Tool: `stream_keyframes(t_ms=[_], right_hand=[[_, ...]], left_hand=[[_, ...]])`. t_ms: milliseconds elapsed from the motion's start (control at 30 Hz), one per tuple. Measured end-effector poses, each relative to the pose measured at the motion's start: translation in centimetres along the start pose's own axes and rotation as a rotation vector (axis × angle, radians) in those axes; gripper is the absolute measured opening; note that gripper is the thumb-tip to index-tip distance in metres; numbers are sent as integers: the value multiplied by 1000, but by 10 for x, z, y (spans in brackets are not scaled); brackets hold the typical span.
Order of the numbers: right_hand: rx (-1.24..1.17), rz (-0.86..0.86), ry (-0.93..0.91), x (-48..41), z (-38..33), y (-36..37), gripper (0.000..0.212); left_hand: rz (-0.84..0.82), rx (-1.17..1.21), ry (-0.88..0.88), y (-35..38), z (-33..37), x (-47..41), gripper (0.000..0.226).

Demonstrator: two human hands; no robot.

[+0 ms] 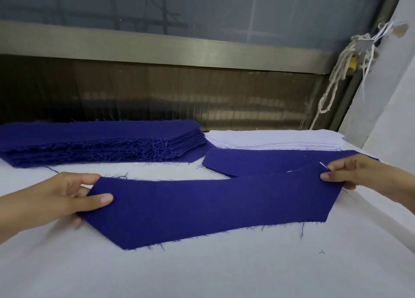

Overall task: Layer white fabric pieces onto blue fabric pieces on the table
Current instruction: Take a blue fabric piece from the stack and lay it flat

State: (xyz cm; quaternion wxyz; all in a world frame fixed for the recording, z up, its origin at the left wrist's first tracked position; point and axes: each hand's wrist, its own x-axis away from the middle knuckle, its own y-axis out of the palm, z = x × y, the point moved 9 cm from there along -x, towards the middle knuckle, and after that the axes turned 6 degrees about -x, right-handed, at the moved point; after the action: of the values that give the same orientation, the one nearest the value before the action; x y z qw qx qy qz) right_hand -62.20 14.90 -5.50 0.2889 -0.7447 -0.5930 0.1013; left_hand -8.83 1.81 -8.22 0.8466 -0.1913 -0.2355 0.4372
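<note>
Meanwhile, a blue fabric piece (202,208) was pinched at its ends by the left hand (67,199) and right hand (357,174) over the table (202,273).

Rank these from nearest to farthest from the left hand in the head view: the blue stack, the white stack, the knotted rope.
The left hand grips one end of the blue piece.
1. The blue stack, just behind that hand, back left.
2. The white stack, across at the back right.
3. The knotted rope, hanging in the far right corner.
</note>
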Motion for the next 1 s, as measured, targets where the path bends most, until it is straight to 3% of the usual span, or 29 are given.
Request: stream_keyframes(t_ms=[167,233,367,500,567,700,1000], right_hand=[[-175,131,-7,-6,-3,-34,34],[-231,217,-8,-11,-4,-54,26],[-278,417,45,-22,7,-96,11],[-385,577,108,-28,27,-127,16],[-427,640,143,-29,39,-137,18],[-380,695,196,-34,59,-145,23],[-121,661,229,-49,82,-146,23]], left_hand=[[135,36,31,-2,35,-14,52],[155,10,43,1,55,-26,54],[203,-17,47,13,100,-60,32],[176,-29,52,37,131,-99,55],[172,-22,56,50,141,-114,53],[133,-34,63,78,150,-135,31],[159,-102,92,96,138,-156,32]])
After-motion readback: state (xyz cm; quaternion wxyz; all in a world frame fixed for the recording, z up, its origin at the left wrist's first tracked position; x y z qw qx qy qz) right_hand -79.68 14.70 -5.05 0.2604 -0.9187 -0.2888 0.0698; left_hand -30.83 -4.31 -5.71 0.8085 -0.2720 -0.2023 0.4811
